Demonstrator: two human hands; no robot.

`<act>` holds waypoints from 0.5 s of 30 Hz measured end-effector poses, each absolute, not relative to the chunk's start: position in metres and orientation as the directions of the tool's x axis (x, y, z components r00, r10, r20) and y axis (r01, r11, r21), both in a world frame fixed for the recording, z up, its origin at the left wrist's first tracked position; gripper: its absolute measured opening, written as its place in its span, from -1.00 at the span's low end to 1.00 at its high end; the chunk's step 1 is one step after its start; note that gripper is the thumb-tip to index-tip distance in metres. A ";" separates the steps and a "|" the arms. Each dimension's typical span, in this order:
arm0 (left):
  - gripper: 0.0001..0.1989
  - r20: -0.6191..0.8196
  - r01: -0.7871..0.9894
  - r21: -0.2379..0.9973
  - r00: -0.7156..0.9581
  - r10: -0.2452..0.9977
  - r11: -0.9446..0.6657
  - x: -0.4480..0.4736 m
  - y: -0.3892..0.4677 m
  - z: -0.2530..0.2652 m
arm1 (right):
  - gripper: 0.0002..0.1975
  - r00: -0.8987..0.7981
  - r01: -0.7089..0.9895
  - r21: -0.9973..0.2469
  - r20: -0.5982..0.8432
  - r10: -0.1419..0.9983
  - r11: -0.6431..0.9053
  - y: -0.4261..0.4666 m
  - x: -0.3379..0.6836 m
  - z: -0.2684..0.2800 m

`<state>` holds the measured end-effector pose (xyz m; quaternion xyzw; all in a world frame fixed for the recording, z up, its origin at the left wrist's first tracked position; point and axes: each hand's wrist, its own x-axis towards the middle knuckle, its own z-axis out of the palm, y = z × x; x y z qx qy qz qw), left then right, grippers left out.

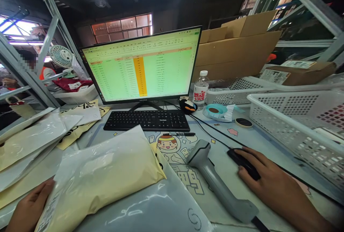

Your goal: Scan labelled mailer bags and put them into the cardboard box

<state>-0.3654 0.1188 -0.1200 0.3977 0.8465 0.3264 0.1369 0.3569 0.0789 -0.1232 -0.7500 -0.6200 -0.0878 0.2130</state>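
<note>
R hand (264,178) lay flat on a black mouse (243,162) at the table's (242,137) right side, fingers (248,173) draped loosely over it, not clenched. L hand (29,208) sat at bottom left, fingers partly hidden under the edge of a cream poly mailer bag (104,176), touching it; can't tell how wide they were. The bag lay flat in front of the keyboard (146,120), on top of another clear-wrapped parcel (150,210). Grey barcode scanner (217,182) lay on the table betw. bag & mouse, just beside the R hand. Monitor (142,67) w/ green spreadsheet stood behind the keyboard. More mailers (32,135) stacked at left; white plastic basket (298,124) at right, water bottle (200,88) near the monitor.
</note>
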 end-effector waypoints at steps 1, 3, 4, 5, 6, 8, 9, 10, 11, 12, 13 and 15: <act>-0.38 -0.035 0.530 0.687 -0.659 0.751 0.497 -0.366 0.119 -0.120 | -0.38 0.221 0.966 -0.214 0.384 0.896 -0.146 0.079 0.358 -0.124; -0.31 -0.104 0.474 0.713 -0.657 0.747 0.516 -0.369 0.120 -0.122 | -0.36 0.232 0.962 -0.222 0.360 0.904 -0.158 0.078 0.360 -0.125; -0.28 -0.114 0.464 0.718 -0.657 0.745 0.519 -0.371 0.120 -0.123 | -0.36 0.236 0.961 -0.226 0.351 0.906 -0.162 0.078 0.360 -0.125; -0.26 -0.121 0.460 0.719 -0.655 0.746 0.521 -0.373 0.120 -0.125 | -0.36 0.238 0.959 -0.229 0.347 0.907 -0.164 0.077 0.360 -0.124; -0.25 -0.120 0.461 0.719 -0.654 0.746 0.520 -0.374 0.120 -0.126 | -0.35 0.242 0.958 -0.234 0.346 0.907 -0.166 0.077 0.359 -0.123; -0.23 -0.115 0.469 0.715 -0.652 0.749 0.518 -0.377 0.121 -0.129 | -0.34 0.247 0.956 -0.241 0.347 0.905 -0.168 0.077 0.357 -0.122; -0.22 -0.109 0.473 0.714 -0.653 0.750 0.516 -0.379 0.121 -0.131 | -0.34 0.248 0.956 -0.242 0.350 0.904 -0.168 0.077 0.356 -0.121; -0.22 -0.101 0.478 0.712 -0.655 0.748 0.515 -0.381 0.122 -0.133 | -0.35 0.246 0.956 -0.242 0.353 0.903 -0.166 0.077 0.355 -0.120; -0.22 -0.090 0.482 0.709 -0.662 0.744 0.515 -0.383 0.122 -0.136 | -0.35 0.243 0.957 -0.241 0.357 0.902 -0.163 0.077 0.355 -0.120; -0.22 -0.077 0.489 0.706 -0.666 0.742 0.512 -0.386 0.123 -0.139 | -0.36 0.240 0.958 -0.239 0.360 0.902 -0.160 0.077 0.355 -0.121; -0.23 -0.056 0.504 0.699 -0.668 0.742 0.507 -0.389 0.124 -0.142 | -0.36 0.239 0.958 -0.238 0.364 0.900 -0.158 0.077 0.355 -0.121; -0.28 0.052 0.592 0.659 -0.651 0.758 0.463 -0.396 0.124 -0.149 | -0.36 0.239 0.959 -0.237 0.364 0.900 -0.159 0.077 0.356 -0.122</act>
